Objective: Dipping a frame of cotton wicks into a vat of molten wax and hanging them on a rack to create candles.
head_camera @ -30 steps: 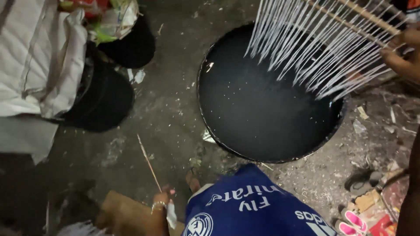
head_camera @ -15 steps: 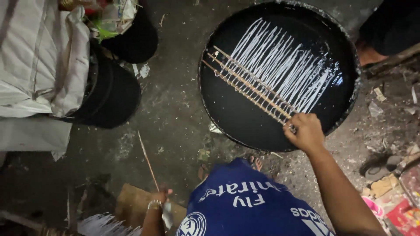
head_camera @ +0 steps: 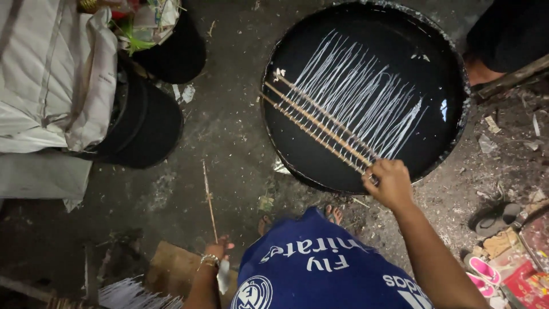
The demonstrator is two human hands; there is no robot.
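White strings (head_camera: 360, 97) hang in a row from thin wooden sticks (head_camera: 317, 127) and lie spread flat across the dark liquid in a wide round black basin (head_camera: 286, 166) on the ground. The right hand (head_camera: 390, 183) is stretched forward from a straight forearm and closed tight around the near ends of the sticks, at the basin's near rim. The left hand (head_camera: 216, 250), low and bent back beside the blue shirt (head_camera: 320, 269), pinches a single thin stick (head_camera: 210, 200) that stands tilted over the grey floor; a bangle sits on its wrist. Well to the left stand two black tubs (head_camera: 148, 123), one covered by pale sacking (head_camera: 51, 80), with crumpled green and red wrappers (head_camera: 140, 23) on the other. At lower right lie pink sandals (head_camera: 480, 277) and a red package (head_camera: 523, 280).
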